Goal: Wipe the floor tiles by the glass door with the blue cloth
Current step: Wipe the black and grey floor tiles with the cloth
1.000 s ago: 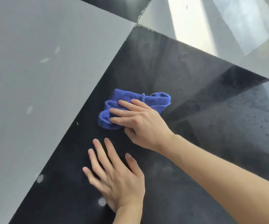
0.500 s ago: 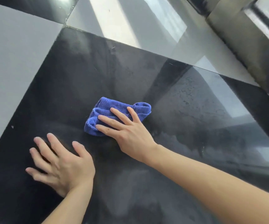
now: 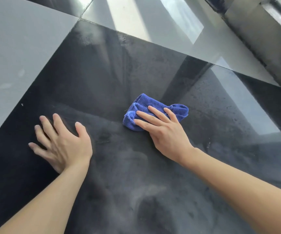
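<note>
Your right hand (image 3: 166, 132) pressed flat, fingers straight, on the bunched blue cloth (image 3: 155, 110) lying mid-way across the dark floor tile (image 3: 102, 73); your left hand (image 3: 61, 142) rested open just beside. Soft and light, the cloth likely bunches; press its centre.

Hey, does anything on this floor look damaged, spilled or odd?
No damage or spill shows. The black tile has dusty smears and specks, thickest right of the blue cloth; pale spots mark the grey tile.
</note>
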